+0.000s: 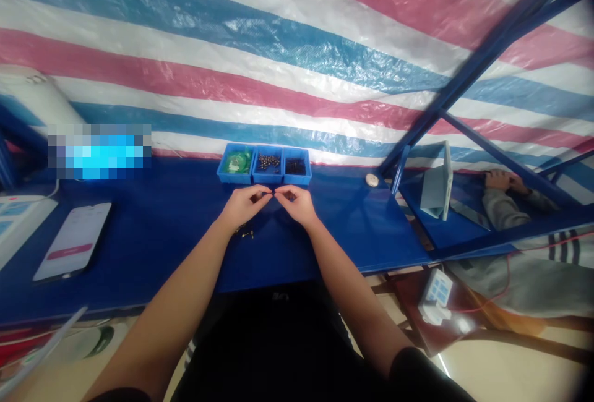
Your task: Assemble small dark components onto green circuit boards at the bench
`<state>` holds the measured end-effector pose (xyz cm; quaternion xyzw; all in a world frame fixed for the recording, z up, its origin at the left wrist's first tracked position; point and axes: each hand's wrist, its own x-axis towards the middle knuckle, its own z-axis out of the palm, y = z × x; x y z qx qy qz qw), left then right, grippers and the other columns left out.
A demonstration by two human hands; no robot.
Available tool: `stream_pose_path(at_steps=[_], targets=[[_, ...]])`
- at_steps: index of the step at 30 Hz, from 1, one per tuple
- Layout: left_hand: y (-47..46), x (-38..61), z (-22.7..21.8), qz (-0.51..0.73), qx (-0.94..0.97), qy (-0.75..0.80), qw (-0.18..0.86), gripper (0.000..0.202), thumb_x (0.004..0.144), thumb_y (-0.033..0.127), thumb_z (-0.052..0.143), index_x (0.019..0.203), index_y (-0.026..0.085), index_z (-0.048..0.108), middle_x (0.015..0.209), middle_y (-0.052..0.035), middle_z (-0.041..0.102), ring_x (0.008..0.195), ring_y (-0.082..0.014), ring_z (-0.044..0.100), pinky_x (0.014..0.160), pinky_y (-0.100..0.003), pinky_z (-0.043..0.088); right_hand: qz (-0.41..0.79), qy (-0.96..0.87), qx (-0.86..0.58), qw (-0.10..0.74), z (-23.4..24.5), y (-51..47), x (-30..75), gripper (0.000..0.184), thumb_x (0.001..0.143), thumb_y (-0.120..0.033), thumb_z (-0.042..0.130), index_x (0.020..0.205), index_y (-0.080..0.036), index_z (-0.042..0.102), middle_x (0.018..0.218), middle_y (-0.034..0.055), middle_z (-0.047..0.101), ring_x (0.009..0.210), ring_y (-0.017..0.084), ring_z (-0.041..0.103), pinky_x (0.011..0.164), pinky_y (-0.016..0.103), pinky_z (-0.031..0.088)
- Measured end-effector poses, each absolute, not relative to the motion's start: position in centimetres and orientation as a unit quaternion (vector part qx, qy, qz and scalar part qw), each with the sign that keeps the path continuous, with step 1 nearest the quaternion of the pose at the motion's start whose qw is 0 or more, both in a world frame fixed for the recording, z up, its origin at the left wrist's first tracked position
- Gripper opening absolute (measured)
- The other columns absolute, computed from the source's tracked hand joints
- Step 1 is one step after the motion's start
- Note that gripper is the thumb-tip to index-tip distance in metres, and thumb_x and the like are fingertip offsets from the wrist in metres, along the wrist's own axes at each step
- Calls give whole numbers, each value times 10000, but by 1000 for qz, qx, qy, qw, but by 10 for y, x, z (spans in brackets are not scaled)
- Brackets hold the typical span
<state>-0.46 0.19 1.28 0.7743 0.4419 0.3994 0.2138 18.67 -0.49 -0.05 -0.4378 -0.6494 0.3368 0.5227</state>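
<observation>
My left hand (245,205) and my right hand (296,203) meet fingertip to fingertip over the blue table. Each pinches thumb against forefinger, with something small and dark at the tips, too tiny to name. Just beyond them stand three joined blue bins: the left bin (223,174) holds a green-tinted bag, the middle bin (268,177) small brass-coloured metal parts, the right bin (297,179) small black parts. Several brass-coloured pieces (248,234) lie on the table beside my left wrist, partly hidden by it.
A phone (74,240) lies at the left near a white box (18,222). A round whitish object (372,180) sits at the right by a blue metal frame (445,102). Beyond it are a tablet-like panel (446,180) and another person's hands (499,180). A power strip (436,297) rests on a stool.
</observation>
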Motion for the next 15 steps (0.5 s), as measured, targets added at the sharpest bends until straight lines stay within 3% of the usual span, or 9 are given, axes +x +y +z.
stream_pose_path(at_steps=[7,11,15], targets=[[1,-5,15,390,786,429,215,319,906,471,527,920,213,712,734,-3,679,622,-128,584,616,-235,450,340,-654,-434,518,-2,-5,185,244,807,-384,673,959,-201,724,912,54,731,765,171,666,733,305,537],[2,-5,12,400,774,441,214,324,887,476,561,1016,215,702,657,15,629,578,-119,553,608,-235,443,334,-651,-440,521,-4,-4,186,228,811,-375,670,945,-199,724,902,52,732,756,169,666,733,305,535],[3,-5,11,395,775,443,216,295,883,458,573,972,210,706,637,25,603,567,-109,532,596,-227,425,335,-653,-430,526,-4,-3,186,221,809,-367,671,938,-196,726,899,53,734,753,169,667,725,300,532]])
